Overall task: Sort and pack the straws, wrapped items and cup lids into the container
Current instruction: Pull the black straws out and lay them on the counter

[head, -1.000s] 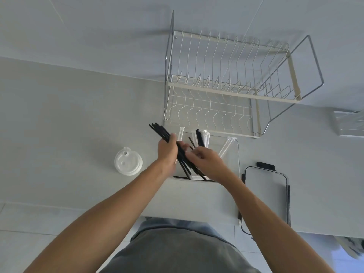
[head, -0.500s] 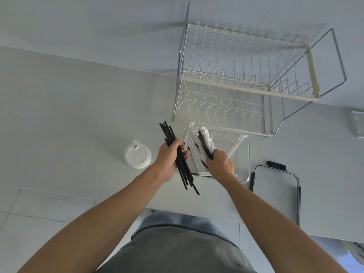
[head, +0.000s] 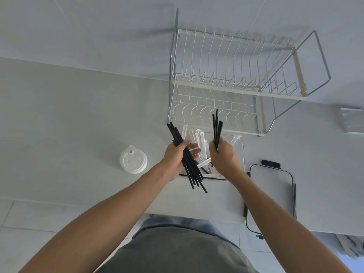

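Note:
My left hand (head: pixel 178 155) grips a thick bundle of black straws (head: pixel 188 164) that slants across the clear container (head: pixel 243 154). My right hand (head: pixel 222 156) holds a smaller bunch of black straws (head: pixel 217 128) upright above the container. Several white wrapped items (head: pixel 201 142) lie inside the container, partly hidden by both hands. A white cup lid (head: pixel 133 161) sits on the counter to the left of my left hand.
A two-tier wire dish rack (head: pixel 236 85) stands just behind the container. A flat tray with a black clip (head: pixel 273 184) lies to the right, near the counter's front edge. A clear box (head: pixel 352 121) is at the far right.
My right hand has lifted a small bunch of black straws out of the container and holds it upright. My left hand keeps its bundle, now spread slightly.

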